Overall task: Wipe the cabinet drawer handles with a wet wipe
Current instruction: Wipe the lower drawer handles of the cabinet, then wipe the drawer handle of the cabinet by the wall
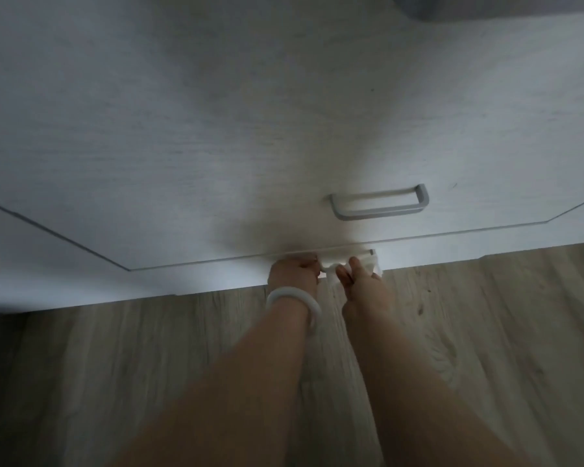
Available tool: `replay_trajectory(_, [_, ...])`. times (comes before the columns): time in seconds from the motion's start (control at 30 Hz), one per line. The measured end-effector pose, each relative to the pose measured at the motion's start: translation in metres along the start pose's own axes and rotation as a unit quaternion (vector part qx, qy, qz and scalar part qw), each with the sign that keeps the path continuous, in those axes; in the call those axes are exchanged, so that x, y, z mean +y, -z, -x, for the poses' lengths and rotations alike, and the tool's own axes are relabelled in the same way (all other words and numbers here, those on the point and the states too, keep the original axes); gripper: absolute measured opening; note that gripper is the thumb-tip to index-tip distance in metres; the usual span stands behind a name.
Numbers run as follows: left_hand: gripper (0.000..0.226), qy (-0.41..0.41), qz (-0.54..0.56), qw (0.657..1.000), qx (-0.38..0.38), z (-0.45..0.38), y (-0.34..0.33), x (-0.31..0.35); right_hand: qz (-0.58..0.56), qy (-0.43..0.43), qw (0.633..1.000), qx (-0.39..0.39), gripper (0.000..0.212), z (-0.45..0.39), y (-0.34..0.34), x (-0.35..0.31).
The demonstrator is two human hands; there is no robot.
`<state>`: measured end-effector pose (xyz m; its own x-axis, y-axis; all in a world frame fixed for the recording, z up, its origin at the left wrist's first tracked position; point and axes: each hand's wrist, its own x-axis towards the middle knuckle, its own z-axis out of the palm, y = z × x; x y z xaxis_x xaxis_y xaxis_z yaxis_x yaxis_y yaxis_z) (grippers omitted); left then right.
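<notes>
Fingers [346,276] of right hand [364,291] pinch crumpled white wet wipe [373,266]; lower handle [351,253] beneath

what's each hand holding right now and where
Right hand pinches the crumpled white wet wipe against the lower grey drawer handle; left hand grips that handle's left end.

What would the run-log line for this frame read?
step: wiping lower drawer handle | left hand: grips handle | right hand: pinches wet wipe on handle | upper handle: untouched
</notes>
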<state>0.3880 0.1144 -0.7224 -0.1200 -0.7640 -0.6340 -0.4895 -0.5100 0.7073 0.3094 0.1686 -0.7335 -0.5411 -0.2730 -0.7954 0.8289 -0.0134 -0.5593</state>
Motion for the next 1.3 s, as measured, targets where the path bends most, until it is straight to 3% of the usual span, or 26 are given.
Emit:
replay_trajectory(0.07, [0.025, 0.012, -0.058, 0.998, 0.014, 0.009, 0.013, 0.005, -0.039, -0.039, 0.996, 0.066, 0.038, 0.008, 0.001, -0.017])
replay_trajectory(0.1, [0.027, 0.009, -0.064, 0.998, 0.015, 0.015, 0.021, 0.005, 0.133, 0.002, 0.987, 0.086, 0.044, 0.016, 0.006, -0.022])
replay_trajectory(0.13, [0.027, 0.006, -0.069, 0.998, 0.013, 0.023, 0.030, 0.005, 0.226, 0.021, 0.970, 0.082, 0.048, 0.021, 0.010, -0.028])
replay_trajectory(0.17, [0.024, 0.000, -0.076, 0.997, 0.010, 0.032, 0.038, 0.004, 0.139, -0.018, 0.987, 0.075, 0.048, 0.028, 0.013, -0.035])
replay_trajectory(0.2, [0.021, -0.003, -0.080, 0.997, 0.007, 0.043, 0.046, 0.002, 0.038, -0.045, 0.998, 0.034, 0.044, 0.036, 0.017, -0.040])
replay_trajectory(0.27, [0.017, 0.003, -0.079, 0.997, 0.004, 0.065, 0.061, -0.001, 0.083, -0.010, 0.997, -0.003, 0.034, 0.059, 0.026, -0.046])
replay_trajectory(0.37, [0.013, 0.026, -0.036, 0.999, -0.028, 0.103, 0.076, 0.000, 0.154, -0.027, 0.986, -0.056, 0.030, 0.114, 0.036, -0.057])
replay_trajectory(0.57, [0.003, 0.074, 0.122, 0.987, -0.078, 0.199, 0.115, 0.036, 0.250, -0.033, 0.954, -0.164, 0.023, 0.236, 0.035, -0.084])
replay_trajectory(0.67, [0.021, 0.075, 0.175, 0.974, -0.123, 0.249, 0.146, 0.067, 0.291, -0.008, 0.930, -0.222, 0.022, 0.292, 0.031, -0.104])
replay_trajectory(0.8, [0.029, 0.071, 0.231, 0.960, -0.142, 0.312, 0.184, 0.104, 0.333, 0.008, 0.907, -0.258, 0.017, 0.359, 0.017, -0.129])
replay_trajectory(1.0, [0.035, 0.082, 0.309, 0.942, -0.097, 0.389, 0.238, 0.164, 0.434, 0.030, 0.834, -0.340, 0.016, 0.449, -0.029, -0.173])
replay_trajectory(1.17, [0.053, 0.039, 0.386, 0.921, -0.040, 0.453, 0.302, 0.206, 0.548, 0.097, 0.714, -0.424, 0.019, 0.538, -0.084, -0.199])
replay_trajectory(1.3, [0.049, 0.002, 0.408, 0.912, 0.038, 0.486, 0.354, 0.227, 0.543, 0.140, 0.687, -0.462, 0.008, 0.601, -0.122, -0.191])
